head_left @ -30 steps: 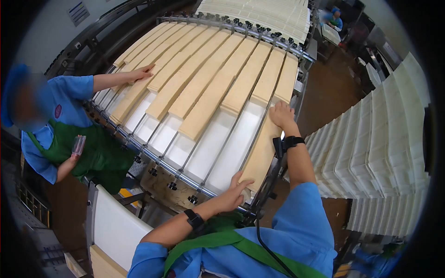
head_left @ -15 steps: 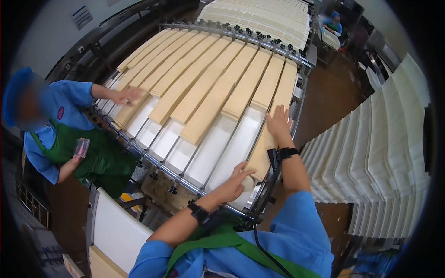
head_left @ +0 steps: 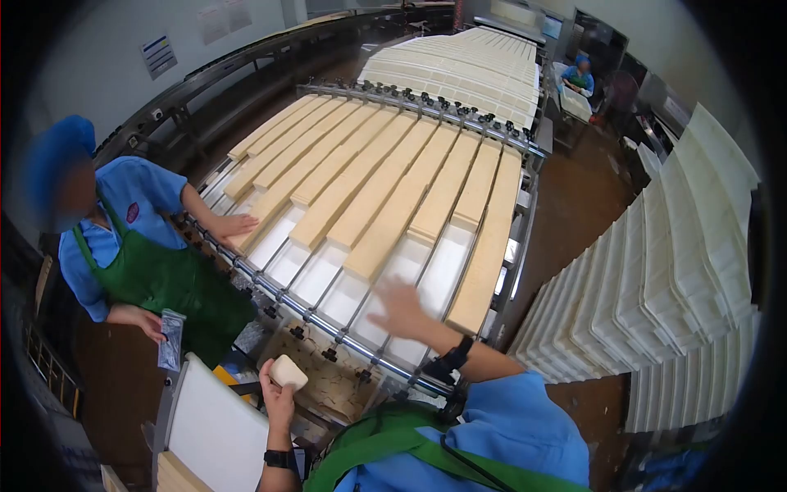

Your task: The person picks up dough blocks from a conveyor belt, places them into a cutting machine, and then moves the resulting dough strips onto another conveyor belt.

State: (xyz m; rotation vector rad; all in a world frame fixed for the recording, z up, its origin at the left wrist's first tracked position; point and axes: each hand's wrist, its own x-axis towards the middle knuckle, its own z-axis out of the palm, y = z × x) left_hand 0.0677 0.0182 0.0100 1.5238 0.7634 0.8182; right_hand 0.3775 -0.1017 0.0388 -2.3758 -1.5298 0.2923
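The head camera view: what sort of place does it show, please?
Probably a factory floor, perhaps for food: long pale rows lie in white lanes, tall stacks of tray-like sheets stand to the right, and a co-worker wears a blue cap and green apron.

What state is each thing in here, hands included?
Left hand: gripping a pale block
Pale block: held, outside the white lanes
Right hand: fingers spread, blurred, over the lanes
Long strips: lying lengthwise, near ends uneven
Co-worker's outstretched hand: resting on a strip
Plastic packet: held in the co-worker's other hand
White trays: stacked in piles
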